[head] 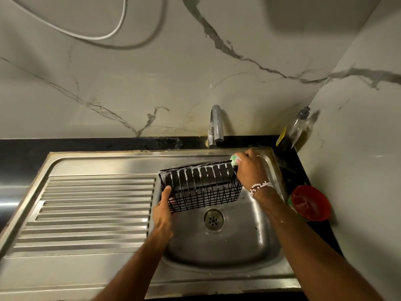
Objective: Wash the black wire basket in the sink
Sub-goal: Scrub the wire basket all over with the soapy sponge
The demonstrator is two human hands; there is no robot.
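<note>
The black wire basket (200,187) is held over the steel sink (219,246), tilted on its side, with white soap foam running down its upper bars. My left hand (162,210) grips the basket's left end, thumb over the wire edge. My right hand (249,168) is at the basket's far right corner, closed on a green sponge (235,160) that presses against the top rim. A beaded bracelet sits on my right wrist. The drain (213,220) lies just below the basket.
The tap (216,127) stands behind the sink; no water is visibly running. A ribbed draining board (91,211) extends to the left. A dish-soap bottle (293,131) stands in the back right corner, and a red round container (310,203) sits on the black counter at right.
</note>
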